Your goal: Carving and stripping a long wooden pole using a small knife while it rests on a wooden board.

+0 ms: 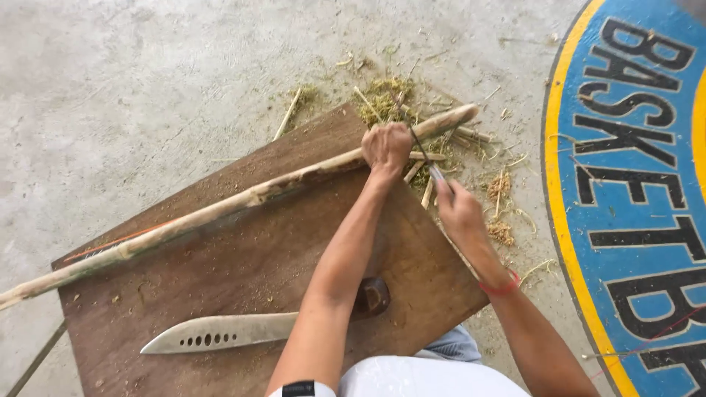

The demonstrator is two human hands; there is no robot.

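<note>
The left hand point(385, 146) clamps the long stalk point(243, 200); the right hand point(457, 209) grips a thin blade point(425, 156). A slip could nick the left knuckles.

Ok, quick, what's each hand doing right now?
Left hand: closed around the long pole.
Right hand: closed on a thin blade, its tip against the pole.

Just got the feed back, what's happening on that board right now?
A person's left hand grips a long pale stick lying slantwise across a brown wooden board. The right hand holds a thin blade against the stick near its far end. A large knife lies flat on the board, untouched, with shavings on the floor beyond.
</note>
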